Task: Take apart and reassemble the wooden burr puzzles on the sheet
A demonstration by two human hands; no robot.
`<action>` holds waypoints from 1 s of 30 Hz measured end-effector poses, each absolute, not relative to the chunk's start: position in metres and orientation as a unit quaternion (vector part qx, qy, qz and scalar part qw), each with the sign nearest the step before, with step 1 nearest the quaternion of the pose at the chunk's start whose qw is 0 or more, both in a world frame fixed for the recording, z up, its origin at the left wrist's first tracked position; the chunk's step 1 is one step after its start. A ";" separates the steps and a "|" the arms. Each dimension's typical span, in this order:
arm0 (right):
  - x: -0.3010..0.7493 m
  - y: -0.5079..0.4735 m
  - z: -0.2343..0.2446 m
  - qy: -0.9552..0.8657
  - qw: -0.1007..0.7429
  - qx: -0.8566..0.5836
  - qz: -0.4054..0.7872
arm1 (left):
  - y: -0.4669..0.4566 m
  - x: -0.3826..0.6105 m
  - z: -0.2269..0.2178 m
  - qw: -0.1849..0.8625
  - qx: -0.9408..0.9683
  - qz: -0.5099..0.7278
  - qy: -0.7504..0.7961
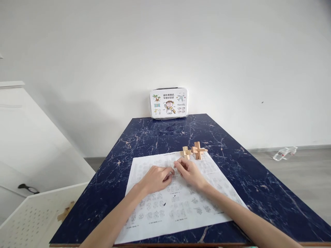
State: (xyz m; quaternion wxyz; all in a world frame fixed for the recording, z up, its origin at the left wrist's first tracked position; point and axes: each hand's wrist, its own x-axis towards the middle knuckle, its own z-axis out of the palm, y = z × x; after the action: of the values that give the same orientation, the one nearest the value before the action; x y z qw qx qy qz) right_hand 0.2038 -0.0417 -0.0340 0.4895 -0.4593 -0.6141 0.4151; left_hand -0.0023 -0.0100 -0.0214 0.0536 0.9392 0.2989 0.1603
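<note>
Both hands rest together on a white printed sheet [181,210] that lies on a dark blue marbled table [160,137]. My left hand [156,179] is curled, fingertips meeting those of my right hand [190,172], which is also curled in a pinch. Something small seems held between the fingertips, but I cannot make it out. Just beyond my right hand stand two wooden interlocking cross puzzles: a smaller one [186,152] and a larger one [198,150], side by side at the sheet's far edge.
A white box with cartoon pictures [168,102] leans against the wall at the table's far end. A white perforated surface [33,217] sits low at the left. A clear plastic bottle [284,153] lies on the grey floor at right.
</note>
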 end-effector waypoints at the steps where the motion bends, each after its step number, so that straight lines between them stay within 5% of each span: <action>1: 0.204 -0.042 -0.035 -0.619 0.489 -0.466 0.400 | -0.010 -0.003 -0.022 0.055 0.939 0.161 0.298; 21: 0.236 -0.029 -0.038 -0.616 0.544 -0.557 0.122 | -0.011 -0.003 -0.020 0.090 0.940 0.174 0.278; 30: 0.258 -0.013 -0.042 -0.492 0.598 -0.602 0.198 | -0.011 -0.004 -0.020 0.098 0.941 0.180 0.270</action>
State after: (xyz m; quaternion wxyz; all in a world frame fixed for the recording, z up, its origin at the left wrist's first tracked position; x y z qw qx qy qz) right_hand 0.2579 -0.0130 -0.0416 0.5976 -0.6016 -0.4917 0.1981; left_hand -0.0039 -0.0114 -0.0199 0.0978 0.9408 0.2702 0.1799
